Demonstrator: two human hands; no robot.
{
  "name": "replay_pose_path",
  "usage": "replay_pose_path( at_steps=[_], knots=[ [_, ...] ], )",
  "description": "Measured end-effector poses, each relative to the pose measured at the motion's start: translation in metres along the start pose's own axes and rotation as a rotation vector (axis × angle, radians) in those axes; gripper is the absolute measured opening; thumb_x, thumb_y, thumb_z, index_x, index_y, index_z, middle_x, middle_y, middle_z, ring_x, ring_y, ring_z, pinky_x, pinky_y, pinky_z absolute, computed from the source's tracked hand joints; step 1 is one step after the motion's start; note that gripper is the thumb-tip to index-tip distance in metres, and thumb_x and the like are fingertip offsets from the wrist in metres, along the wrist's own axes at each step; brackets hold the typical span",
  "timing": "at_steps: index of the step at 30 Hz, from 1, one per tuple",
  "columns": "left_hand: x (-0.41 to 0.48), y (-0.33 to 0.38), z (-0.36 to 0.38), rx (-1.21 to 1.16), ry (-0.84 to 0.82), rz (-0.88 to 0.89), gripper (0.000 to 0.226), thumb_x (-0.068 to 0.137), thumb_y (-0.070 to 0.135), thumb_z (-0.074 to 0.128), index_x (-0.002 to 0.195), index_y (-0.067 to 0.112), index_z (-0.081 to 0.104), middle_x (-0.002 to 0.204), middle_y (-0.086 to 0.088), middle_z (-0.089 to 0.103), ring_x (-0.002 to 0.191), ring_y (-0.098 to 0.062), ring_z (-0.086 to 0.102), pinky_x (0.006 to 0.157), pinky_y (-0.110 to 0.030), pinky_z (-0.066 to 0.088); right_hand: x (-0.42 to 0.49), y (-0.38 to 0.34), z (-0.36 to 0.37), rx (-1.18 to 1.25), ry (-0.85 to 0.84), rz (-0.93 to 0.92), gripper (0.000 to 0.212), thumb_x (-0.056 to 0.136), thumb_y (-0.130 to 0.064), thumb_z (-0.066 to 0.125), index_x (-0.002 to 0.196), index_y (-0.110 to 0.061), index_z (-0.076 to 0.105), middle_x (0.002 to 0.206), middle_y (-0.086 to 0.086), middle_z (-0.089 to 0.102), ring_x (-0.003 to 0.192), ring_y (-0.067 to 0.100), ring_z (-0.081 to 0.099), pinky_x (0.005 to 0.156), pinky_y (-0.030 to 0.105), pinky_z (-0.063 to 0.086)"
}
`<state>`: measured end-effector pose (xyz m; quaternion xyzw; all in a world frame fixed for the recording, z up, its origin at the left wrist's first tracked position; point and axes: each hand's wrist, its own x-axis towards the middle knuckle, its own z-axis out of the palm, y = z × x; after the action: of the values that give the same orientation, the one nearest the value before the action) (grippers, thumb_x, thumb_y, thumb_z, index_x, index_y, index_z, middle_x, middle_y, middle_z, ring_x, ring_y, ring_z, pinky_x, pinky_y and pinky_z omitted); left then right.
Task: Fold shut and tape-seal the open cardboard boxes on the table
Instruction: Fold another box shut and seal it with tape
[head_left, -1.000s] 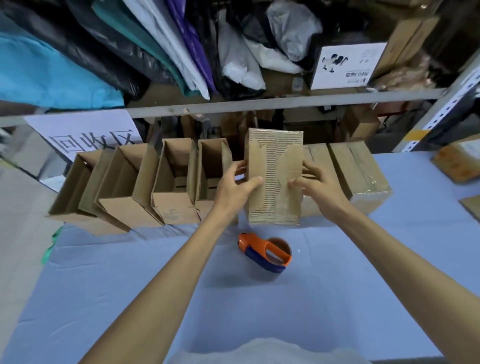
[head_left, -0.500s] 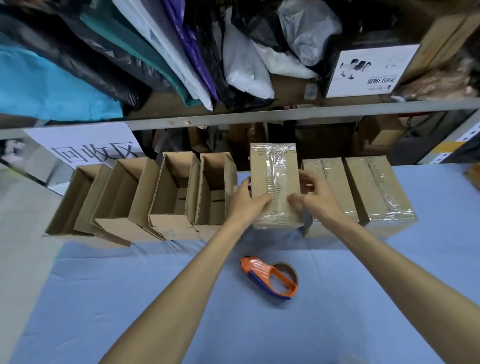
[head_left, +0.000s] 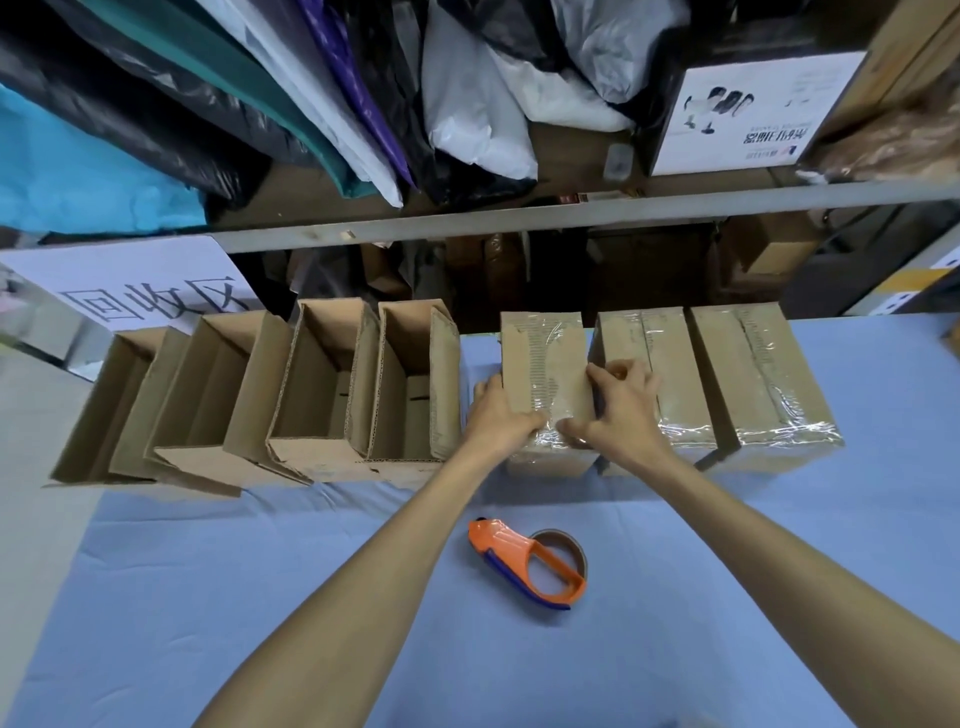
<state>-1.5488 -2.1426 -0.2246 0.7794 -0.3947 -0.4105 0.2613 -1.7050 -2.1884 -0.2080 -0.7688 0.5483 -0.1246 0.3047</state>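
Sign (head_left: 156, 304) "回收区"; left hand (head_left: 498, 415), right hand (head_left: 623, 410) on taped box (head_left: 540, 353)

1. Boxes stand in a row at the back of the table (head_left: 260, 597).
2. Four open boxes (head_left: 322, 395) are on the left.
3. The middle box (head_left: 545, 364) comes next, after a gap.
4. Two shut boxes (head_left: 753, 374) stand just right of it.
5. The left hand (head_left: 498, 415) holds its left side, and the right hand (head_left: 623, 405) holds its right.
6. The tape roll (head_left: 524, 566) lies in front.
7. A shelf (head_left: 519, 221) with bags (head_left: 467, 93) on it is behind.

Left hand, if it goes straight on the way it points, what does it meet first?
The taped box it grips: the left hand points into its left side, though depth is unclear.
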Motion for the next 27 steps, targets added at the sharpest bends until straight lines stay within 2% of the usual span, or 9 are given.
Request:
replay_pose_path(
  at_steps=[6, 9, 12, 14, 16, 18, 22, 24, 27],
  knots=[
    [0.003, -0.006, 0.010, -0.073, -0.043, 0.037, 0.079, 0.071, 0.033, 0.081, 0.138, 0.022, 0.041, 0.130, 0.001, 0.054, 0.119, -0.018, 0.054, 0.102, -0.039, 0.046, -0.001, 0.006, 0.004, -0.070, 0.047, -0.043, 0.074, 0.070, -0.037, 0.080, 0.127, -0.003, 0.047, 0.135, 0.014, 0.029, 0.125, 0.029, 0.021, 0.108, 0.033, 0.023],
    [-0.001, -0.001, 0.014, -0.001, -0.046, 0.107, 0.076, 0.081, 0.030, 0.076, 0.144, 0.019, 0.035, 0.135, -0.001, 0.045, 0.124, -0.017, 0.044, 0.098, -0.028, 0.037, -0.003, 0.010, 0.004, -0.070, 0.032, -0.060, 0.081, 0.070, -0.036, 0.077, 0.135, -0.005, 0.041, 0.142, 0.016, 0.025, 0.128, 0.030, 0.019, 0.108, 0.035, 0.023],
    [-0.009, 0.003, 0.010, 0.146, -0.020, 0.206, 0.076, 0.085, 0.032, 0.071, 0.146, 0.016, 0.029, 0.137, -0.007, 0.040, 0.130, -0.023, 0.038, 0.100, -0.031, 0.035, -0.006, 0.013, 0.004, -0.063, 0.014, -0.071, 0.092, 0.064, -0.045, 0.067, 0.142, -0.008, 0.035, 0.146, 0.013, 0.023, 0.130, 0.026, 0.017, 0.108, 0.035, 0.023],
    [-0.016, 0.004, -0.006, 0.248, 0.074, 0.275, 0.073, 0.088, 0.027, 0.068, 0.147, 0.012, 0.028, 0.139, -0.010, 0.036, 0.131, -0.025, 0.035, 0.103, -0.035, 0.035, -0.006, 0.015, 0.006, -0.080, 0.007, -0.073, 0.092, 0.068, -0.041, 0.073, 0.144, -0.008, 0.033, 0.149, 0.012, 0.022, 0.133, 0.026, 0.016, 0.109, 0.035, 0.024],
    [-0.023, 0.003, -0.027, 0.393, 0.314, 0.305, 0.065, 0.087, 0.019, 0.067, 0.143, 0.008, 0.035, 0.136, -0.012, 0.037, 0.126, -0.029, 0.039, 0.100, -0.036, 0.039, -0.005, 0.016, 0.007, -0.098, 0.007, -0.070, 0.090, 0.070, -0.033, 0.077, 0.143, -0.007, 0.032, 0.150, 0.012, 0.021, 0.135, 0.028, 0.016, 0.110, 0.035, 0.023],
    [-0.033, 0.001, -0.048, 0.591, 0.515, 0.212, 0.060, 0.084, 0.023, 0.069, 0.133, 0.006, 0.040, 0.131, -0.015, 0.040, 0.119, -0.030, 0.041, 0.095, -0.035, 0.039, -0.005, 0.017, 0.006, -0.118, -0.009, -0.064, 0.090, 0.071, -0.032, 0.077, 0.143, -0.005, 0.031, 0.150, 0.013, 0.020, 0.136, 0.030, 0.015, 0.111, 0.035, 0.022],
    [-0.047, -0.017, -0.064, 0.527, 0.287, -0.079, 0.067, 0.085, 0.032, 0.070, 0.133, 0.005, 0.033, 0.134, -0.019, 0.044, 0.119, -0.036, 0.048, 0.092, -0.042, 0.043, -0.008, 0.016, 0.002, -0.117, -0.016, -0.053, 0.087, 0.071, -0.032, 0.079, 0.141, -0.003, 0.035, 0.151, 0.013, 0.022, 0.136, 0.031, 0.017, 0.111, 0.037, 0.023],
    [-0.054, -0.022, -0.063, 0.478, 0.146, -0.080, 0.051, 0.091, 0.023, 0.061, 0.132, 0.006, 0.036, 0.128, -0.022, 0.054, 0.115, -0.042, 0.054, 0.088, -0.045, 0.047, -0.012, 0.013, -0.001, -0.120, -0.016, -0.052, 0.082, 0.074, -0.030, 0.078, 0.139, -0.003, 0.038, 0.151, 0.014, 0.024, 0.137, 0.031, 0.018, 0.112, 0.037, 0.024],
    [-0.071, -0.023, -0.063, 0.510, 0.197, -0.017, 0.036, 0.091, 0.014, 0.055, 0.124, 0.005, 0.043, 0.122, -0.023, 0.058, 0.112, -0.043, 0.056, 0.085, -0.044, 0.046, -0.023, 0.004, -0.005, -0.169, 0.016, -0.085, 0.071, 0.081, -0.027, 0.074, 0.137, -0.002, 0.039, 0.151, 0.015, 0.027, 0.138, 0.030, 0.019, 0.112, 0.039, 0.026]
  ],
)
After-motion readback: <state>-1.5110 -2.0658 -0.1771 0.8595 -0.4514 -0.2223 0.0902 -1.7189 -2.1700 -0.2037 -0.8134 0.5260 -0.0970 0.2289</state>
